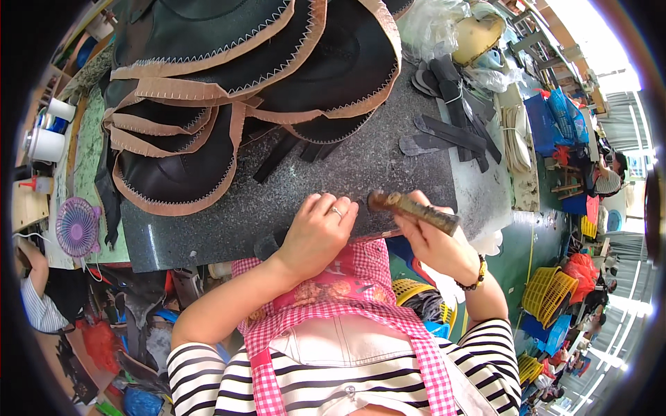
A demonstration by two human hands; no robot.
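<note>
At centre, the right hand (436, 244) clamps fingers around a hammer-like tool (417, 210); the left hand (313, 234), finger grip unclear, mostly hides a dark strip (268, 245).

A workshop, this was: zigzag-stitched black pieces (177, 163) crowded the tabletop (215, 239) at upper left, a worn tool (423, 209) showed near centre, and yellow baskets (543, 295) and another person (609, 182) filled the right!

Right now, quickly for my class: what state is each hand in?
Left hand: curled by a dark strip; grip cannot be told.
Right hand: closed, holding a brown tool.
</note>
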